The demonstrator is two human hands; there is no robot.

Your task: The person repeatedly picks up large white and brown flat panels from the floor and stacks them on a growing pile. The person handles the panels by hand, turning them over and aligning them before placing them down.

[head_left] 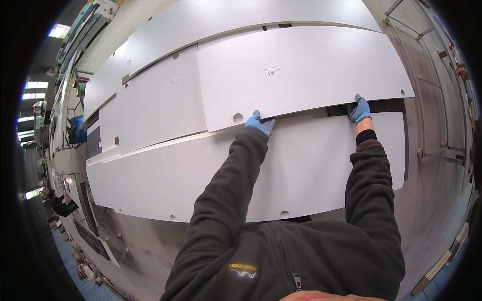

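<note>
Gripping the held panel (316,50) with left hand (259,123) and right hand (360,110), just beyond the front panel (311,160)

Holding the near edge of that white board in blue gloves, above the far side of the front panel. Closing the left hand on the edge, over the middle of the front panel's far side, next to a round hole (238,118). Closing the right hand on the same edge, over the right part of the front panel's far side, with one digit on the top face and others tucked below. Cannot tell the exact bend of the hidden fingertips. Reaching across the front panel in dark sleeves (216,183), from a torso close by its near edge.

Visible past the front panel, below the right end of the board in hand: a dark strip (387,106). Beyond the front panel's middle, on the face of that board: a printed label (272,69). Beyond the front panel's left part, partly overlapped by the same board: a left panel (155,105). Farthest from the front panel: a back panel (251,12), also white. Right of the front panel: a metal frame on castors (420,152). Well to the left of it: a person (63,204) in dark clothing
</note>
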